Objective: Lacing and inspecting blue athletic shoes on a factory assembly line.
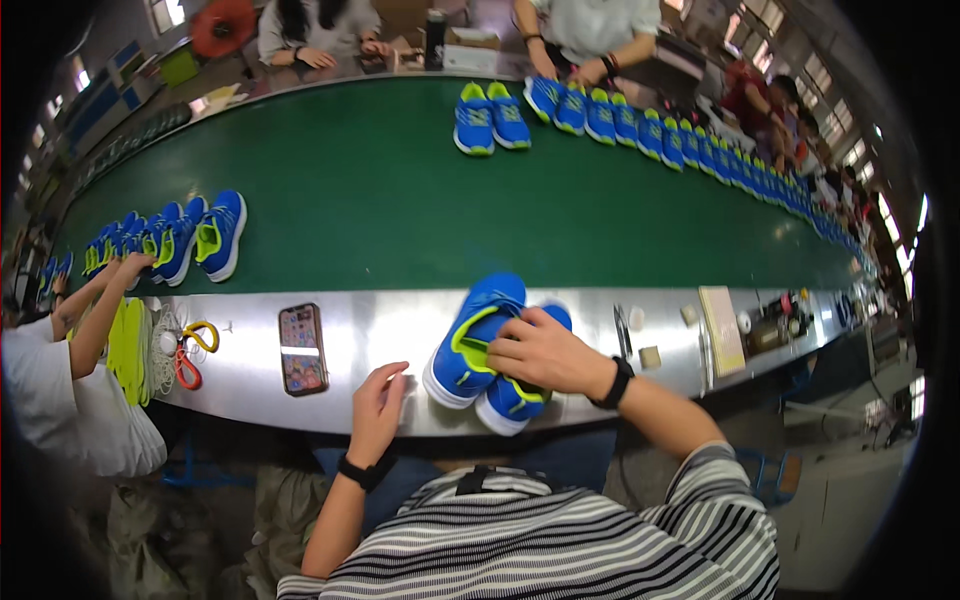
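Two blue sneakers with lime-green linings and white soles stand side by side on the metal ledge right in front of me. My right hand (545,352) lies over the right sneaker (510,403), its fingers curled at the ankle opening; the fingertips are partly hidden there. The left sneaker (482,315) touches it, toe pointing away from me. To the left of the pair, my left hand (378,408) hovers near the ledge's front edge, fingers stretched and holding nothing. A black band circles each of my wrists.
Beyond the metal ledge (375,330) runs a green belt (350,190) with sneaker rows (650,132) along its far side. A phone (303,350), scissors (188,367) and laces (128,345) lie left; tweezers (622,332) and a notepad (722,330) right. A co-worker's hand (137,262) touches sneakers at left.
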Available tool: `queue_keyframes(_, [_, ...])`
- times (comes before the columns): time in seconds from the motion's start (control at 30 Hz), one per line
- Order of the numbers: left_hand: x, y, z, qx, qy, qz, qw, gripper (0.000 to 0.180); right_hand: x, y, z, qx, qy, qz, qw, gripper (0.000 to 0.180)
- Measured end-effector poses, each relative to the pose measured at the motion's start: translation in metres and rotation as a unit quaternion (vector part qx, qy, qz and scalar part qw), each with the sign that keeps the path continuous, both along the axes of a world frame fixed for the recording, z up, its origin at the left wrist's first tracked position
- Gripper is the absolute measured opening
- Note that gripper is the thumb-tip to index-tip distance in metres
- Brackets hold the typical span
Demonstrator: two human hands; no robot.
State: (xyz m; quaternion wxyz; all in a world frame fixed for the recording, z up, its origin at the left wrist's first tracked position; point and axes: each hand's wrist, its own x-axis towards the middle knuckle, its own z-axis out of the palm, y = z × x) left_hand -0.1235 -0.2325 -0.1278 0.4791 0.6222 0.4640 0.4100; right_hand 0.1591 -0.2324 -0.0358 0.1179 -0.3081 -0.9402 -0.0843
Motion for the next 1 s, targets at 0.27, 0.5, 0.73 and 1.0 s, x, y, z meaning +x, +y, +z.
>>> queue_keyframes(0.27, [-0.048,0.001,-0.037,0.122,0.095,0.132,0.979,0.008,-0.043,0.042,0.043,-0.057,0.225,-0.162,0.959,0.021])
queue_keyframes(0.5, [-0.038,0.006,-0.033,0.171,0.1,0.114,0.974,0.006,-0.009,0.285,0.129,0.049,0.224,-0.427,0.875,0.056])
queue_keyframes(0.73, [-0.049,0.002,-0.039,0.177,0.107,0.145,0.967,0.007,-0.06,0.208,0.184,0.229,0.402,-0.14,0.875,0.032])
queue_keyframes(1.0, [-0.099,0.068,0.02,0.021,0.174,0.043,0.984,0.028,-0.015,-0.033,-0.038,-0.292,0.14,-0.214,0.922,0.053])
